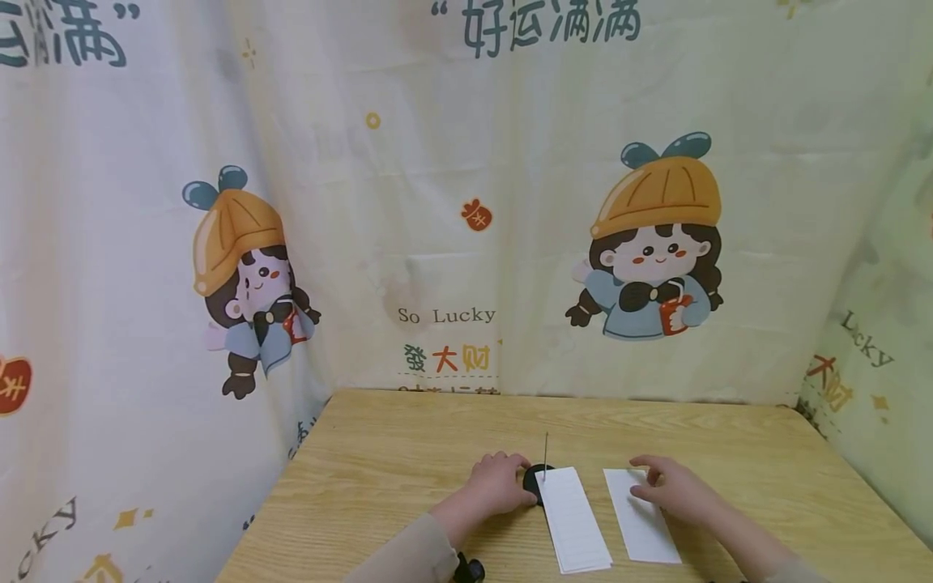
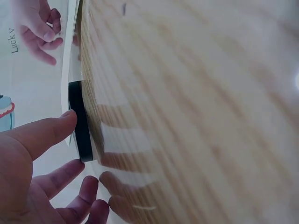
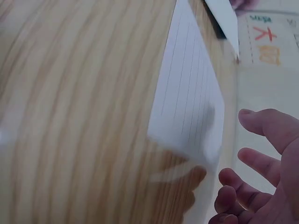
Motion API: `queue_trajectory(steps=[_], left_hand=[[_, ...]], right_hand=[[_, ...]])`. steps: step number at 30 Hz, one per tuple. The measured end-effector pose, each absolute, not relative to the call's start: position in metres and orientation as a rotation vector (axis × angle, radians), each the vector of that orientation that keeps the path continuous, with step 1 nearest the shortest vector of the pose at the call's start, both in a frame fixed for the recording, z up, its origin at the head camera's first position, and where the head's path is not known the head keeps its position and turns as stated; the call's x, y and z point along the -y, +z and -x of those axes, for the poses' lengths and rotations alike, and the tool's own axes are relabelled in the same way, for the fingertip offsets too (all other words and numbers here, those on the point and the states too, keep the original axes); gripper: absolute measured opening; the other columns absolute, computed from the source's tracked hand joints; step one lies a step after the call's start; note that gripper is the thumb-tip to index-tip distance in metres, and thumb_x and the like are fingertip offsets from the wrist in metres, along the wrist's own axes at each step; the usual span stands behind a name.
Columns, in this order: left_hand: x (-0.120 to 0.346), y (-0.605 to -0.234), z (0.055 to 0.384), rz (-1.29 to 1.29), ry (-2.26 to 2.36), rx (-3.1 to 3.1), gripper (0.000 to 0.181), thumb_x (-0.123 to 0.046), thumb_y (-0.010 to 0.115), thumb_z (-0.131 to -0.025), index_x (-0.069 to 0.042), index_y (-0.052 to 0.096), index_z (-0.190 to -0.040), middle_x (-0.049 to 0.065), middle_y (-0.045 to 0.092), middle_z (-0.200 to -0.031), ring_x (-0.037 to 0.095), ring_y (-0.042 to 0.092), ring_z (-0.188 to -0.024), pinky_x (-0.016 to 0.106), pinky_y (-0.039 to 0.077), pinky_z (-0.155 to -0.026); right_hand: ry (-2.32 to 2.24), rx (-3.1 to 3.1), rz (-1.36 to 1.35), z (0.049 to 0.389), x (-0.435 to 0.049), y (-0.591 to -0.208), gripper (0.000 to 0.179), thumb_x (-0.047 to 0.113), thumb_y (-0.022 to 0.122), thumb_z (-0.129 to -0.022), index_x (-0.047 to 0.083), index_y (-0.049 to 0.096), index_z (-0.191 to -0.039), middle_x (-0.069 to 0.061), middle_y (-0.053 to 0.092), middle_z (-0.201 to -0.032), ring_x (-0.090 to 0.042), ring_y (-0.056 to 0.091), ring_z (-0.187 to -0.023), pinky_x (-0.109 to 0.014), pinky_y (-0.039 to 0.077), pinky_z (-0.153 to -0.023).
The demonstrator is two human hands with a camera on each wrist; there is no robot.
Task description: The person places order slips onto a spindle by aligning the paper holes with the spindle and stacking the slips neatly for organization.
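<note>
My left hand [image 1: 497, 483] holds the round black base [image 1: 530, 482] of a receipt spike at its left side, thumb at the near edge and fingers at the far edge. In the left wrist view the thumb lies against the rim of the base [image 2: 80, 123]. The thin metal spike [image 1: 547, 450] points up through the top end of a small stack of white paper slips [image 1: 576, 522]. My right hand [image 1: 678, 491] hovers over another white slip [image 1: 645, 534], fingers loosely bent and holding nothing. Ruled lines show on that slip [image 3: 187, 88] in the right wrist view.
The wooden table [image 1: 379, 461] stretches out to both sides and behind the slips. A printed curtain [image 1: 408, 202] hangs around its back and sides. A small dark object [image 1: 470, 568] shows by the left sleeve.
</note>
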State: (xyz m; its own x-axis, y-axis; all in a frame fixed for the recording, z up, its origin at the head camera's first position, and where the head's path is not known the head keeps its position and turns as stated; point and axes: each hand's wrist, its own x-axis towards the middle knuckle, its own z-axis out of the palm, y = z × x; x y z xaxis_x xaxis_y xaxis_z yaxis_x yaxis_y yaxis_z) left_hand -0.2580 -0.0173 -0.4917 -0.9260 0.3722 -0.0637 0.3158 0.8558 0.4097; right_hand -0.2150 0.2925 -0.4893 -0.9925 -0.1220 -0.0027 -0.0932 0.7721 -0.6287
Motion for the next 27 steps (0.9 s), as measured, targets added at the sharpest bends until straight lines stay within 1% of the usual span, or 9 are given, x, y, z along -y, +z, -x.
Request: queue_trajectory(steps=[6, 16, 24, 27], left_hand=[[0.017, -0.492, 0.256, -0.531, 0.588, -2.883, 0.049, -0.041, 0.083, -0.077, -0.021, 0.067, -0.119, 0.004, 0.059, -0.101, 0.026, 0.051, -0.096, 0.043, 0.039, -0.089], [0.016, -0.488, 0.256, -0.549, 0.581, -2.889, 0.049, -0.041, 0.082, -0.079, -0.021, 0.067, -0.121, 0.003, 0.06, -0.101, 0.025, 0.051, -0.095, 0.042, 0.04, -0.088], [0.017, -0.487, 0.255, -0.542, 0.568, -2.893, 0.049, -0.041, 0.082, -0.079, -0.021, 0.067, -0.122, 0.004, 0.06, -0.103, 0.025, 0.052, -0.097, 0.042, 0.04, -0.089], [0.016, -0.487, 0.255, -0.54, 0.563, -2.899, 0.049, -0.042, 0.082, -0.079, -0.022, 0.067, -0.121, 0.004, 0.061, -0.104, 0.025, 0.053, -0.098, 0.042, 0.04, -0.089]], right_hand=[[-1.055, -2.883, 0.13, 0.213, -0.306, -0.489, 0.055, 0.024, 0.078, -0.085, -0.001, 0.059, -0.13, -0.005, 0.055, -0.087, -0.019, 0.048, -0.07, -0.029, 0.04, -0.058], [-1.009, -2.907, 0.189, 0.219, -0.31, -0.492, 0.05, 0.02, 0.079, -0.084, -0.004, 0.062, -0.124, -0.003, 0.051, -0.079, -0.019, 0.045, -0.069, -0.029, 0.037, -0.058], [-0.976, -2.91, 0.187, 0.223, -0.309, -0.499, 0.048, 0.016, 0.08, -0.082, -0.004, 0.063, -0.122, -0.002, 0.049, -0.071, -0.016, 0.045, -0.06, -0.028, 0.037, -0.053], [-0.968, -2.91, 0.165, 0.223, -0.307, -0.5, 0.047, 0.013, 0.08, -0.081, -0.005, 0.063, -0.121, -0.002, 0.049, -0.07, -0.017, 0.046, -0.06, -0.028, 0.038, -0.054]])
